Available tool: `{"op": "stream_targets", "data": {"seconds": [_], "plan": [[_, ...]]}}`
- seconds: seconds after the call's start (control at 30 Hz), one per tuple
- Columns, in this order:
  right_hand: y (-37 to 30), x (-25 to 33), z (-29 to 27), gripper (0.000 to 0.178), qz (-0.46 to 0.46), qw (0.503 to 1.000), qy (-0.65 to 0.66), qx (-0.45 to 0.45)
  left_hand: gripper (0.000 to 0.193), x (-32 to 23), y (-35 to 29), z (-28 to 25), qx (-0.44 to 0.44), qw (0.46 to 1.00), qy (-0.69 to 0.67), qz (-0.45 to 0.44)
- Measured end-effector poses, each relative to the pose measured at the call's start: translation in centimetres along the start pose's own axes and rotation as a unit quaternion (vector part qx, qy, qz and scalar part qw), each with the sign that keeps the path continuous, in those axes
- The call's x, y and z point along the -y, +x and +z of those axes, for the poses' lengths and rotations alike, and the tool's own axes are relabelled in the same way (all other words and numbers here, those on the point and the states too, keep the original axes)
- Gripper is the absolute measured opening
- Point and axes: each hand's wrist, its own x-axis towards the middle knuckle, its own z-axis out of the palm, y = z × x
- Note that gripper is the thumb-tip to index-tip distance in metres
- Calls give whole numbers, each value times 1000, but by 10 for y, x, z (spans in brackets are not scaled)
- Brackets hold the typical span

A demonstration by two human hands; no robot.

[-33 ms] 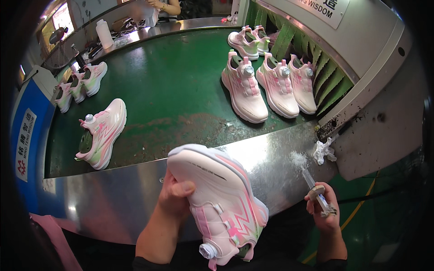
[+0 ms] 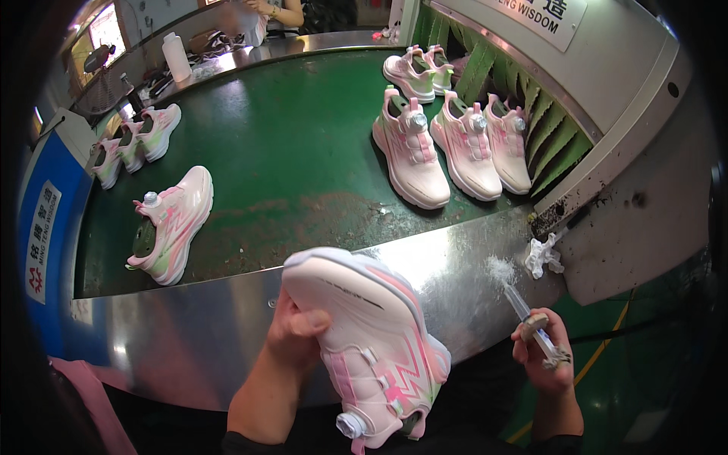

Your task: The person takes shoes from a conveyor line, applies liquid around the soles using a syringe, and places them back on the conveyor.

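My left hand (image 2: 299, 322) grips a pale pink sneaker (image 2: 356, 303) by its toe end, thumb on the upper. The sneaker is held tilted over the bench edge, its toe up and its collar toward me. It has a white dial, pink zigzag lines and a dark streak along the toe edge. In my right hand (image 2: 547, 349) is a clear syringe (image 2: 535, 324), its tip pointing up and away toward a white smeared patch (image 2: 501, 269) on the metal edge. The fingers close round the syringe's flange and plunger. The syringe is apart from the sneaker.
A green conveyor belt (image 2: 280, 152) carries one sneaker (image 2: 173, 224) at left, several more farther left, and several by the green strip curtain (image 2: 553, 140) of a machine. Crumpled white material (image 2: 543, 255) lies on the metal edge (image 2: 425, 262). Beyond stand a white bottle (image 2: 176, 58) and another person (image 2: 277, 14).
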Motion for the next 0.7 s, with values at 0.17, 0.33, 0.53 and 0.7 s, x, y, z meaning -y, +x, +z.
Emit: {"op": "stream_targets", "data": {"seconds": [0.17,0.33,0.53,0.7], "plan": [[19,38,48,95,-15,984,117,132,75,-2,-16,-9,39,996,55,51],[19,69,89,92,-47,934,235,263,68,2,-14,-5,125,979,104,126],[23,76,109,82,11,923,226,310,66,-3,-22,5,184,964,120,152],[24,77,120,81,10,931,198,307,65,-8,-24,6,198,955,151,162]]}}
